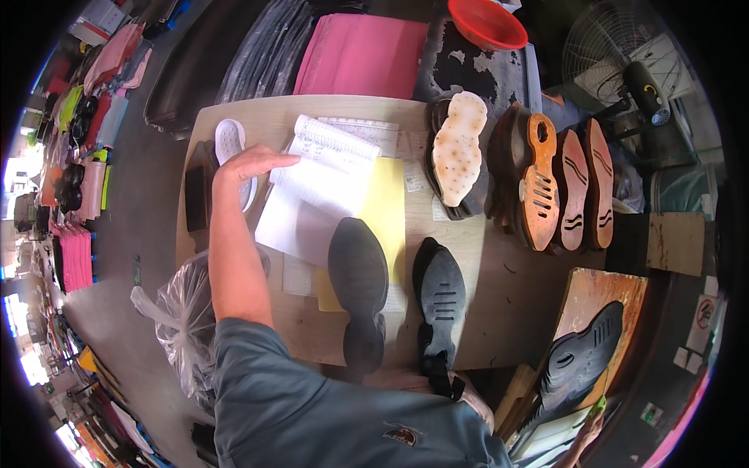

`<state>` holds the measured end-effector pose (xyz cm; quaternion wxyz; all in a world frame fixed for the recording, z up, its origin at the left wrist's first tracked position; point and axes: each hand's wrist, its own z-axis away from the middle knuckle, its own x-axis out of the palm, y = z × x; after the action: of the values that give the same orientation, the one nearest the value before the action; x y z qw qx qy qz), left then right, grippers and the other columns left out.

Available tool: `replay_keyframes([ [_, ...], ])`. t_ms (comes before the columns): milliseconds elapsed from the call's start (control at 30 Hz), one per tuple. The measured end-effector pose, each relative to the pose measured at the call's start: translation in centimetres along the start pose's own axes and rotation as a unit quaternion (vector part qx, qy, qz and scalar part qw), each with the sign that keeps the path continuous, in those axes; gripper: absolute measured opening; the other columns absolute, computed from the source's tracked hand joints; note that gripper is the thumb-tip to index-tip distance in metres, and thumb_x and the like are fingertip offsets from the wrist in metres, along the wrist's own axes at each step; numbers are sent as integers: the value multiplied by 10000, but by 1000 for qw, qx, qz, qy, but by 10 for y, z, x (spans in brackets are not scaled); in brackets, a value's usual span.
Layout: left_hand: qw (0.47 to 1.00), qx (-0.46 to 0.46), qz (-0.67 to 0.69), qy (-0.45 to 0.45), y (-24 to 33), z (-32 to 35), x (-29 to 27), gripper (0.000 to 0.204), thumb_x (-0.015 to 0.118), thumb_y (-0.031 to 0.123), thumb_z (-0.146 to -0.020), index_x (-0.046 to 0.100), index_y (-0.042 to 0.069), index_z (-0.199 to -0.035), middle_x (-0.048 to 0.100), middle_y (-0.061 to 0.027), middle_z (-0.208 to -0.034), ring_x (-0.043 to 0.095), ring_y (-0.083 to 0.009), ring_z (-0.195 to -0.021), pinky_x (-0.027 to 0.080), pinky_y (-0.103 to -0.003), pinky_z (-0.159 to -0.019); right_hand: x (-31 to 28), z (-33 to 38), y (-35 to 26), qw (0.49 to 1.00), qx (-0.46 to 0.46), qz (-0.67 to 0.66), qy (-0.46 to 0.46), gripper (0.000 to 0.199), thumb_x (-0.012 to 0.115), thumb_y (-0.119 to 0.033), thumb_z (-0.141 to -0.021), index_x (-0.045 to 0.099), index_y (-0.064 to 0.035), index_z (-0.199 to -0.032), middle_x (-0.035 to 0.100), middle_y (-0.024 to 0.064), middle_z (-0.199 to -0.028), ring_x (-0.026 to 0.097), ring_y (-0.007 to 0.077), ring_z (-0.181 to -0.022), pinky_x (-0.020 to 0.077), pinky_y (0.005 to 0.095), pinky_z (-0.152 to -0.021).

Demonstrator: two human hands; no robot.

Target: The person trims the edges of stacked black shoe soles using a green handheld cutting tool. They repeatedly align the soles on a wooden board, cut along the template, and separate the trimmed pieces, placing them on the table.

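My left hand (253, 162) reaches over the left side of the table, fingers stretched out, at the edge of an open notebook (312, 187) with handwritten pages. Beneath that hand lies a white perforated shoe sole (228, 140), partly covered by it. At the lower right, my right hand (587, 438) is small and partly cut off; its fingers seem closed around a small green thing (598, 407) whose kind I cannot make out. Close to it, a stack of dark shoe soles (573, 359) leans on a wooden board (573, 300). Two dark soles (357, 269) (443, 292) lie near the table's front edge.
Stacked sole patterns (540, 187) and a cream spotted sole (460, 148) occupy the table's right side. Yellow paper (390, 210) lies under the notebook. A plastic bag (183, 320) hangs at the left edge. Behind are pink sheets (363, 54), a red basin (488, 23) and a fan (644, 90).
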<state>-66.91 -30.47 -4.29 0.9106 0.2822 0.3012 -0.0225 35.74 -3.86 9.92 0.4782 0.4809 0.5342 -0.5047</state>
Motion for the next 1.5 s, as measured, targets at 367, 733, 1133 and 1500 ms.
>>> replay_keyframes([
  [367,950,152,-124,241,31,-29,53,502,777,327,-950,709,128,-1407,642,-169,-1491,578,-334,-1398,417,-430,-1215,54,-29,75,991,132,-6,-4,610,396,-519,-1123,673,-3,-1292,701,284,-1162,656,482,-1030,490,531,-879],
  [733,913,157,-289,240,37,-78,74,574,761,167,-946,618,167,-1503,554,-108,-1554,386,-340,-1528,237,-524,-1312,58,-31,86,993,113,11,33,612,392,-526,-1120,668,-15,-1315,705,289,-1126,655,497,-1019,488,547,-878],
  [1133,867,136,-83,473,4,-87,73,544,680,109,-945,597,62,-1480,570,-198,-1515,485,-354,-1461,375,-462,-1232,60,-37,90,990,130,56,16,628,392,-542,-1126,634,-19,-1376,719,262,-1139,685,451,-1059,516,517,-879],
  [1500,806,86,99,577,-44,18,181,374,628,22,-979,658,-26,-1348,668,-236,-1347,626,-406,-1266,497,-463,-1092,76,-49,103,995,92,44,15,479,464,-386,-1134,607,-37,-1428,722,223,-1221,703,385,-1084,555,466,-892],
])
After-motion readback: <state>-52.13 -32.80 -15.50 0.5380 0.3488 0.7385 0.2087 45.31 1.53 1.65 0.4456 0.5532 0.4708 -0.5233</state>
